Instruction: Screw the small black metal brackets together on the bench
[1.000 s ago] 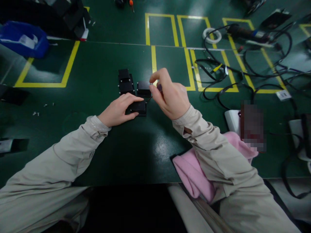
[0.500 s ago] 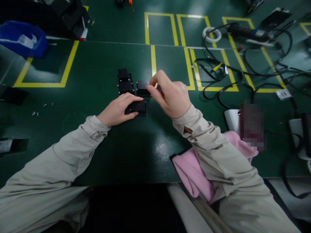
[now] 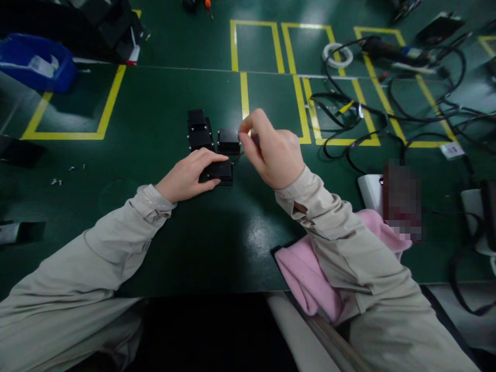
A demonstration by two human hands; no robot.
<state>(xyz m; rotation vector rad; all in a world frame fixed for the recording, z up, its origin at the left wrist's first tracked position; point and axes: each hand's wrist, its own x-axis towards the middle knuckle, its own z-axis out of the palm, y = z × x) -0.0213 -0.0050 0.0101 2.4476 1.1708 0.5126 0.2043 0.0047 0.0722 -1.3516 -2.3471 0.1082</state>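
Observation:
My left hand (image 3: 189,174) grips a small black rectangular block (image 3: 221,169) between thumb and fingers, holding it against the table. Small bright screws show at the block's edges. In my right hand (image 3: 271,152) is a thin dark-shafted screwdriver (image 3: 238,156), pinched between thumb and forefinger. Its shaft slants down to a screw at the right edge of the held block; the handle is mostly hidden by the hand. Just beyond sits a second black block (image 3: 229,138). Further left, more black blocks with screws (image 3: 200,135) lie close together, the nearest partly behind my left fingers.
Loose screws (image 3: 57,182) lie on the green table (image 3: 186,243) at left. A blue bin (image 3: 58,77) stands at the far left. Tangled black cables (image 3: 349,116) and a white tape roll (image 3: 338,55) occupy the right. Pink cloth (image 3: 306,274) lies under my right forearm.
My right thumb and forefinger have shifted slightly up and right, turning the screwdriver a little. My left hand and the block have stayed still.

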